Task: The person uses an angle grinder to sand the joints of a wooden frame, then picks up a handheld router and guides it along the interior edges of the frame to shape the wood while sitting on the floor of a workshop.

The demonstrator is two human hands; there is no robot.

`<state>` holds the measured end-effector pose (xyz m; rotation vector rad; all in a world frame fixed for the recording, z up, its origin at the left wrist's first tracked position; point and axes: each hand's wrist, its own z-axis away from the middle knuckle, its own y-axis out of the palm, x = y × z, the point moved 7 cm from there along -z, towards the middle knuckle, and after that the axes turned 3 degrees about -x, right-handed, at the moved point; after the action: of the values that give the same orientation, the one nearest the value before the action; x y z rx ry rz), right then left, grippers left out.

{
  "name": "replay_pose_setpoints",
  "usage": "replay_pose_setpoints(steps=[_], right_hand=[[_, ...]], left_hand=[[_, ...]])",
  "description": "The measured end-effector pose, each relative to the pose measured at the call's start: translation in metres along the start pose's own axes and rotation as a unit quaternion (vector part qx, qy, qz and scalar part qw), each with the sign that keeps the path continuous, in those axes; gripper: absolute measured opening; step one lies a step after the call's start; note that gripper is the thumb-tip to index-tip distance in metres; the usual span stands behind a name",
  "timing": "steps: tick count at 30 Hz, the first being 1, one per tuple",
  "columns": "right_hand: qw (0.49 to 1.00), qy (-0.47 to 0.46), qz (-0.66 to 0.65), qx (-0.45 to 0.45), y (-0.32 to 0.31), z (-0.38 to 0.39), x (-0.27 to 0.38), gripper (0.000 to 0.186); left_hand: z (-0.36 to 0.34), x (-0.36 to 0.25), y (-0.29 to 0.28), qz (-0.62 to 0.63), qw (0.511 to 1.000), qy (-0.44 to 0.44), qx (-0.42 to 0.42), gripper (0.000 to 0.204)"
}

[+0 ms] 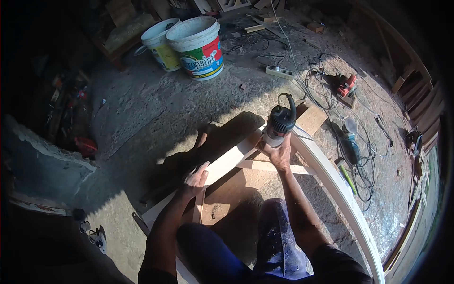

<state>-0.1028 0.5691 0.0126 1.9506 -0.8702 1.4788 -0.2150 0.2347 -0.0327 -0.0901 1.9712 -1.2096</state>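
Observation:
A pale wooden frame [224, 165] lies angled across the work area above my legs, with a long moulded side running down to the right. My left hand [195, 180] has its fingers wrapped over the upper board at the left. My right hand [278, 154] grips the lower housing of a black handheld power router [282, 118], which stands upright at the frame's upper corner, its cord looping from the top. The router's bit is hidden.
Two paint buckets [194, 49] stand at the back. A power strip [280, 72], cables, a red power tool [346, 86] and a teal one [351, 147] lie to the right. Wood pieces [421, 104] line the right side; a broken low wall [47, 170] is at left.

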Motion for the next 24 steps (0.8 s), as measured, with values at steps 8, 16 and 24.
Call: replay_pose_setpoints(steps=[8,16,24], right_hand=[[0.995,-0.031,0.092,-0.006,0.002,-0.004,-0.001,0.072],[0.989,0.007,0.145,-0.003,0.015,-0.009,-0.025,0.074],[0.995,0.010,0.097,-0.007,0.021,-0.007,-0.040,0.072]], left_hand=[[-0.092,-0.080,-0.004,-0.198,0.960,0.157,0.120,0.068],[-0.207,-0.111,0.088,-0.091,0.914,0.195,0.344,0.074],[-0.236,-0.094,0.118,-0.084,0.920,0.187,0.333,0.049]])
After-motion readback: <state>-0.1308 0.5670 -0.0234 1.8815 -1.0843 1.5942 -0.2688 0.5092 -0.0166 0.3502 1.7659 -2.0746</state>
